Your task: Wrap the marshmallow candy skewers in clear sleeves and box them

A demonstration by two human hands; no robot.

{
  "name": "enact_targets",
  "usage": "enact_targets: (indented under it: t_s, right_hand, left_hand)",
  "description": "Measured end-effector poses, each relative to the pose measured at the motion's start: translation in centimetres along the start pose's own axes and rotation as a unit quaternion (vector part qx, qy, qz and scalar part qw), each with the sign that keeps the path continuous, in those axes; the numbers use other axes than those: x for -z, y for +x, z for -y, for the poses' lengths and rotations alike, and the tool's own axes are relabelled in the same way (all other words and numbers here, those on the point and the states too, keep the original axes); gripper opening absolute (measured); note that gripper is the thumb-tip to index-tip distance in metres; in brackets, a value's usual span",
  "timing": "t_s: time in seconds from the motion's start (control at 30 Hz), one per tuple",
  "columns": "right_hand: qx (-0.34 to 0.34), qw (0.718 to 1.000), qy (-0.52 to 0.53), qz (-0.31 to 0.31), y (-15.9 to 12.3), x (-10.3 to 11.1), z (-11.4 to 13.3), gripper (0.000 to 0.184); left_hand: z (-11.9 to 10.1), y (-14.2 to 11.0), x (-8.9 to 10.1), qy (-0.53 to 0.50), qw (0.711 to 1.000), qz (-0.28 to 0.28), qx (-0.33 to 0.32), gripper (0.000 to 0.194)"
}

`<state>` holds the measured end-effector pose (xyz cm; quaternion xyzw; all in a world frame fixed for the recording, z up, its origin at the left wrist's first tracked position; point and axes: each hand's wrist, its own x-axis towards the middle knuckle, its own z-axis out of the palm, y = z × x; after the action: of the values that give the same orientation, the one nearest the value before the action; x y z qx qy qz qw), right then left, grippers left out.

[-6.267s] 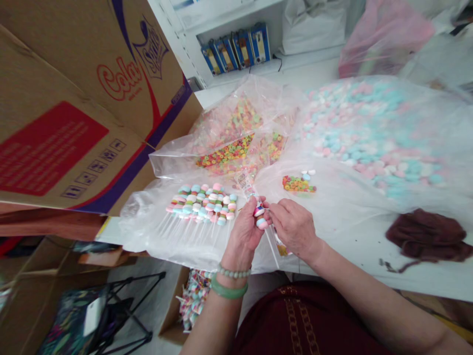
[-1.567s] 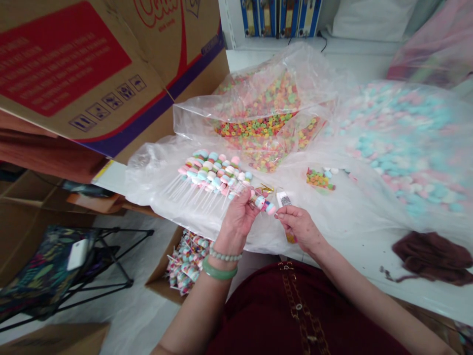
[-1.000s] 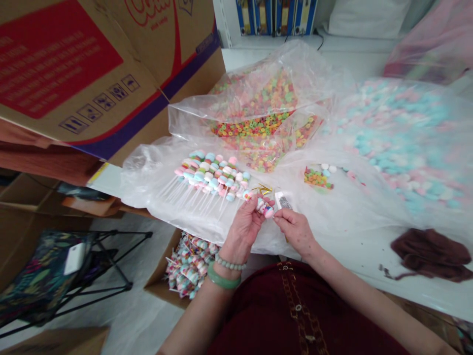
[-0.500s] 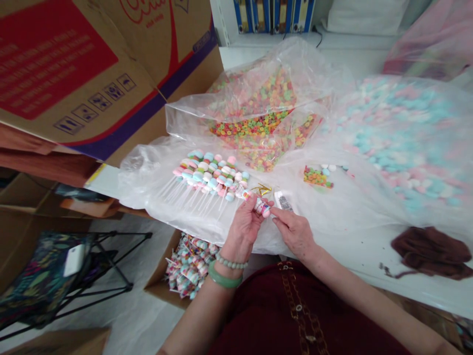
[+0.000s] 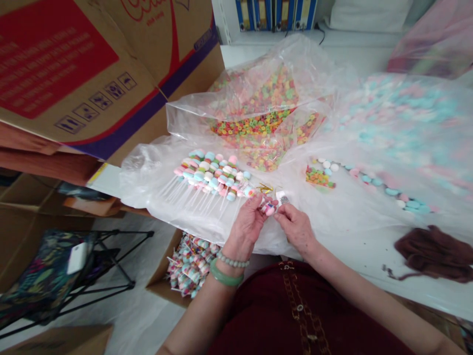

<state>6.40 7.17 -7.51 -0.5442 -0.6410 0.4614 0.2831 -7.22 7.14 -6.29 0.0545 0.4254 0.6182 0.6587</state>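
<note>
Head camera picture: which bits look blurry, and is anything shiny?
Head view: the pastel sweets at right are smeared; also head view: the held sweets lack crisp detail; same head view: pale glints streak the clear bag.

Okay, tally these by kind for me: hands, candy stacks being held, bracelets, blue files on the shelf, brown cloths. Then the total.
Left hand and right hand: 2
Held candy stack: 1
Beaded bracelet and green bangle: 2
Blue files in view: 4
Brown cloth: 1
Total: 10
</note>
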Motion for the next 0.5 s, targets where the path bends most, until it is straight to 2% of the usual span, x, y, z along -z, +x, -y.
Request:
enact_targets:
  t_s: [0.1,0.2,0.37,0.5]
  right_hand:
    - [-0.053,0.996,0.065,0.029,0.3,0.0,-0.6,0.014]
    - [-0.093,0.984,0.148,0.044,0.7,-0.4,-0.6,0.017]
    - [-0.052,0.984,0.169,0.007,0.8,-1.1,0.1,0.021]
    - [-0.061,0.977,0.202,0.006,0.7,-1.1,0.0,0.016]
  left_hand:
    - [-0.4,-0.3,0.1,0.012,1.000,0.023,-0.019,0.019]
    - [0.0,-0.8,-0.3,0.038,0.999,0.021,-0.028,0.024]
    - [1.0,-1.1,-0.6,0.029,0.999,0.010,-0.018,0.020]
    - [0.4,-0.4,0.2,-0.017,0.999,0.000,0.041,0.016]
